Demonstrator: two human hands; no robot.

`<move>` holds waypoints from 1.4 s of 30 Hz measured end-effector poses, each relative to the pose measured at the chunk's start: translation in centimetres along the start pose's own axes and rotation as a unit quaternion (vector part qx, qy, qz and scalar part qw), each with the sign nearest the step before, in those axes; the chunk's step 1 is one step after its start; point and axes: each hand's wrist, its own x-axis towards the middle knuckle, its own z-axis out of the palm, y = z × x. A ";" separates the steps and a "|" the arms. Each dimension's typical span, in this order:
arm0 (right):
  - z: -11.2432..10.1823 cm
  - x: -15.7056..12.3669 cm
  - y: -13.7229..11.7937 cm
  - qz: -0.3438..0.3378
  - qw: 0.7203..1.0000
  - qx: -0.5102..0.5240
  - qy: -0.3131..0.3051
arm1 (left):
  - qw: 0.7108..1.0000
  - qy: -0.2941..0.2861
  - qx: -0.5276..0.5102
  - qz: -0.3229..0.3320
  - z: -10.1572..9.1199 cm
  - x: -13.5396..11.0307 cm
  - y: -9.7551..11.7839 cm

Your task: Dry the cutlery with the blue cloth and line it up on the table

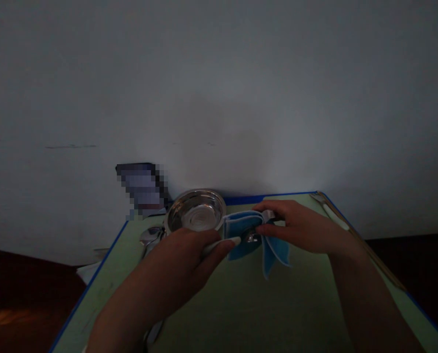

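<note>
Above the counter (263,314), the left hand (193,252) is clamping its fingers on a utensil (252,238), apparently a spoon, while the right hand (290,223) is pinching a blue cloth (237,228) against its shiny head; were that pinch slackening, the dangling cloth could be slipping off.

The left forearm (138,299) and right forearm (360,284), both bare, rise from the lower edge and converge. The left hand (191,255), back upward, grips with its thumb extended rightward. The right hand (296,223), bent inward at the wrist (334,247), pinches between thumb and fingers. The hands lie near each other, apart.
</note>
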 end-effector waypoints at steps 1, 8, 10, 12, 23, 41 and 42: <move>0.0 0.0 0.0 -0.010 1.000 -0.003 -0.013 | 1.000 -0.003 0.001 -0.001 0.0 0.0 0.0; -0.5 -0.1 0.8 -0.027 0.998 -0.060 0.010 | 1.000 -0.006 0.008 -0.020 0.0 0.2 -0.5; -0.8 -0.2 1.2 -0.004 0.996 -0.066 0.067 | 1.000 -0.001 -0.004 -0.023 -0.1 0.2 -0.7; -1.0 -0.1 1.5 0.019 0.990 -0.044 0.129 | 0.999 0.011 -0.025 -0.019 0.0 0.3 -1.0; -0.1 1.1 2.3 0.042 0.944 0.120 0.306 | 0.994 0.030 -0.099 0.029 0.6 -0.2 -2.2; 0.5 0.7 0.5 0.031 0.963 -0.105 0.247 | 0.984 0.153 -0.066 0.061 -0.2 1.0 -1.7; 0.5 0.7 0.3 0.034 0.963 -0.106 0.247 | 0.981 0.167 -0.069 0.071 -0.1 1.0 -1.7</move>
